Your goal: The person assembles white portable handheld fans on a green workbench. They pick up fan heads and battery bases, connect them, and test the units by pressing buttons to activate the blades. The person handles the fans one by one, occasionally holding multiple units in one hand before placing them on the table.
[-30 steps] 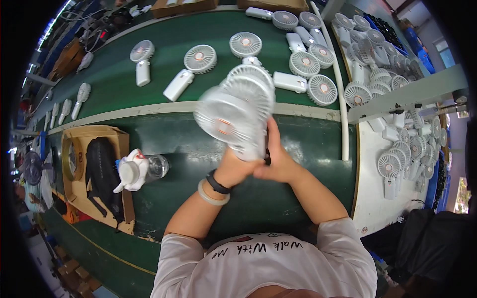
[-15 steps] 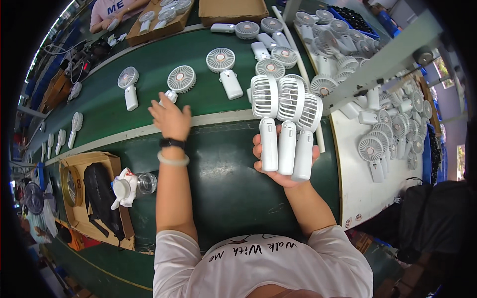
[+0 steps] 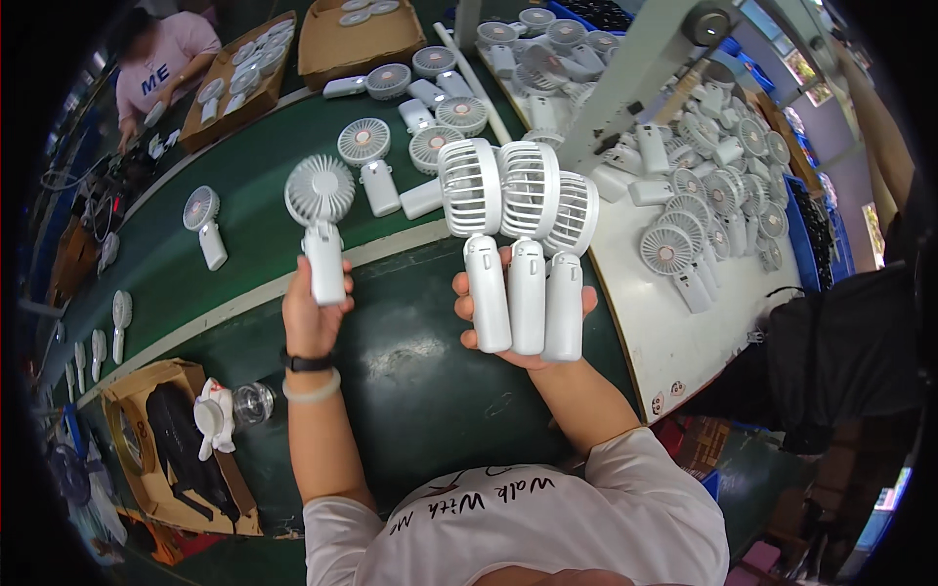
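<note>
In my left hand (image 3: 311,322) is a white handheld fan (image 3: 324,259), upright, its round cage above and my fingers round the handle. My right hand (image 3: 467,310) supports three more white handheld fans (image 3: 509,283) side by side, handles down against the palm and cages at the top. Just beyond my hands, a folding-necked fan (image 3: 365,143) lies on the green conveyor belt (image 3: 264,220). Another fan (image 3: 202,209) lies farther left on the belt, and several fans (image 3: 438,148) cluster behind the ones in my right hand.
Many fans (image 3: 667,249) crowd the white table (image 3: 635,322) on the right, below a metal post (image 3: 640,83). At left, a cardboard box (image 3: 230,479) holds a black bag, beside a clear jar (image 3: 254,402). A person in pink (image 3: 171,59) sits across the belt by fan boxes.
My left hand has taken a fan off the belt and drawn it closer, raised upright. The three fans stay in my right hand. The whole view has swung to the right.
</note>
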Demonstrator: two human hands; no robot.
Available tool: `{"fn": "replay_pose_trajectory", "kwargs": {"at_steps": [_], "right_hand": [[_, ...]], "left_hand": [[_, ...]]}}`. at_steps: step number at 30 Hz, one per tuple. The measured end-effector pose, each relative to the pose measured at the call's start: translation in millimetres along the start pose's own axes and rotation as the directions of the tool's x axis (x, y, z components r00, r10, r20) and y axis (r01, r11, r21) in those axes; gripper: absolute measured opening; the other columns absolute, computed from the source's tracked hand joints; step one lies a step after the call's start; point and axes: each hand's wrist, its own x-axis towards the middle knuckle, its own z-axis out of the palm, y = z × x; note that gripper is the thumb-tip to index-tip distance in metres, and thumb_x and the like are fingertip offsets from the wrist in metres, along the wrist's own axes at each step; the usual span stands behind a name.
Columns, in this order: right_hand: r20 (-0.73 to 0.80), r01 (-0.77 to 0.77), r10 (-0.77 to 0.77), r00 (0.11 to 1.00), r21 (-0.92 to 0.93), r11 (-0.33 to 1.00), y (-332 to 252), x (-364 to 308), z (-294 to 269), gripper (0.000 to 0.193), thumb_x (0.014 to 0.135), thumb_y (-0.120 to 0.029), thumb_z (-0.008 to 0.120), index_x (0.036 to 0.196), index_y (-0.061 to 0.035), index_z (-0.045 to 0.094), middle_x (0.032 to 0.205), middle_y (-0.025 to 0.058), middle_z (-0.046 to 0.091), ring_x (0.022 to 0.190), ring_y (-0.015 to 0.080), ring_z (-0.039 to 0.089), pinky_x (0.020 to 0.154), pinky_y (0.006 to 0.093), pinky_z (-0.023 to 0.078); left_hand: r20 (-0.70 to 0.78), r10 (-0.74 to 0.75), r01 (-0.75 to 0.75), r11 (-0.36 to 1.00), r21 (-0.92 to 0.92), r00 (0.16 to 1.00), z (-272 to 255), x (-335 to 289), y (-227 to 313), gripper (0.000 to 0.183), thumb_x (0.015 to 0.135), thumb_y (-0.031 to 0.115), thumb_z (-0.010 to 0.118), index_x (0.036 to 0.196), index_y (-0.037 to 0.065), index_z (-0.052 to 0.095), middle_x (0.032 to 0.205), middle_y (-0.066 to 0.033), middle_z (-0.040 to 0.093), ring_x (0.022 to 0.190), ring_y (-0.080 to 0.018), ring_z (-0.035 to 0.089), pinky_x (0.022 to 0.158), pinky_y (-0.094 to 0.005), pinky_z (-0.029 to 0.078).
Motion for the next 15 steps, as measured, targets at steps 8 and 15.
{"fn": "replay_pose_trajectory", "kwargs": {"at_steps": [8,15], "right_hand": [[-0.33,0.048,-0.301,0.895,-0.599,0.799,-47,-55,54,0.087,0.06,-0.039,0.076,0.129,-0.0003,0.039,0.121,0.0264,0.047,0.108,0.0401,0.053,0.093,0.0447,0.046],[-0.295,-0.104,-0.934,0.199,-0.955,0.279,-180,-145,72,0.034,0.077,-0.006,0.066,0.108,-0.0053,0.053,0.09,0.002,0.058,0.08,0.0119,0.058,0.072,0.0284,0.049]], "left_hand": [[0.18,-0.168,0.195,0.971,-0.141,0.969,18,-44,-35,0.042,0.098,0.038,0.034,0.123,0.006,0.042,0.104,-0.0129,0.057,0.077,-0.0202,0.058,0.053,-0.0292,0.049],[0.385,-0.047,0.161,0.949,-0.27,0.922,38,-71,-37,0.045,0.095,0.025,0.044,0.134,0.007,0.033,0.129,-0.0191,0.045,0.108,-0.0317,0.054,0.082,-0.0465,0.052]]}}
